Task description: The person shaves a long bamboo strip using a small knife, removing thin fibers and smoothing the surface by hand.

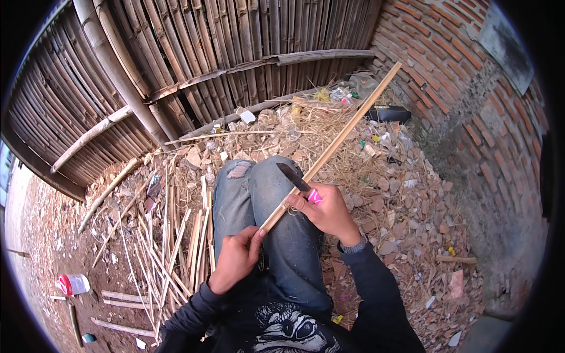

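Observation:
A long, pale bamboo strip point(341, 136) slants from my lap up toward the far right. My left hand point(236, 254) is closed round its near end, thumb on top, above my jeans. Farther along the strip, my right hand point(325, 213) grips a knife point(293, 177) with a dark blade and a pink-and-white patch at the handle. The blade points up and left and lies close over the strip; whether its edge touches the wood I cannot tell. My right thumb rests by the strip. A thin curl of shaving point(294, 212) hangs under the right hand.
Several split bamboo strips point(194, 247) lie on the ground left of my knees. A red-and-white tub point(74, 285) stands farther left. Ahead rises a bamboo fence point(235, 35); a brick wall point(447, 76) closes the right side. Rubble, straw and litter point(382, 217) cover the ground.

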Tool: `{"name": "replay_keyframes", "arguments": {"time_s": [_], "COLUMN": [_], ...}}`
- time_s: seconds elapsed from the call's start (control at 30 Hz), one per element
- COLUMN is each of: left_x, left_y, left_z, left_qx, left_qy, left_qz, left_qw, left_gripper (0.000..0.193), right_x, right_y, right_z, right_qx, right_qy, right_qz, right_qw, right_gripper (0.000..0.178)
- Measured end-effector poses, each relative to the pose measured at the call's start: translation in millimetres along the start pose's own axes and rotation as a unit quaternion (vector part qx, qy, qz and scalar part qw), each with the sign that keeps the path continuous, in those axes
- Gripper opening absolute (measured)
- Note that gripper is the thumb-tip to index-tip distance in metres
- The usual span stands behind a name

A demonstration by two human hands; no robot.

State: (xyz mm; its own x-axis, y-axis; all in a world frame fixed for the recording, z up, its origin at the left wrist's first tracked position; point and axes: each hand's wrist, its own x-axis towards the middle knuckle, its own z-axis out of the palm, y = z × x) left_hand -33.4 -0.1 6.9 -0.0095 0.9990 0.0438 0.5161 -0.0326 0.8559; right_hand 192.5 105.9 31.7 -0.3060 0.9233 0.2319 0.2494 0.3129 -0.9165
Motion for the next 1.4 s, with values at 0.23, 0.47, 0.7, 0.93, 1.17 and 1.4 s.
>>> {"name": "replay_keyframes", "arguments": {"time_s": [0.23,0.47,0.7,0.93,1.17,1.4], "left_x": [0,3,-1,-1,29,-24], "left_y": [-12,-17,-20,-4,-40,-38], "left_z": [9,4,11,6,-35,-10], "left_qx": [-0.045,-0.382,-0.462,-0.369,-0.227,-0.069], "left_qy": [0.000,-0.209,-0.233,-0.094,0.161,0.013], "left_qz": [-0.010,-0.218,-0.249,-0.182,-0.059,0.035], "left_qw": [0.999,0.873,0.819,0.907,0.959,0.997], "left_gripper": [0.030,0.040,0.040,0.037,0.039,0.024], "right_x": [2,-5,-29,-52,-92,-95], "right_y": [-7,15,25,15,21,50], "right_z": [11,-2,-12,0,-69,-111], "right_qx": [-0.107,0.020,0.307,0.511,0.791,0.144], "right_qy": [0.014,-0.099,-0.256,-0.415,-0.319,0.316], "right_qz": [-0.087,-0.031,0.063,-0.016,-0.246,0.138], "right_qw": [0.990,0.994,0.914,0.752,0.461,0.928], "right_gripper": [0.030,0.025,0.026,0.035,0.019,0.034]}}
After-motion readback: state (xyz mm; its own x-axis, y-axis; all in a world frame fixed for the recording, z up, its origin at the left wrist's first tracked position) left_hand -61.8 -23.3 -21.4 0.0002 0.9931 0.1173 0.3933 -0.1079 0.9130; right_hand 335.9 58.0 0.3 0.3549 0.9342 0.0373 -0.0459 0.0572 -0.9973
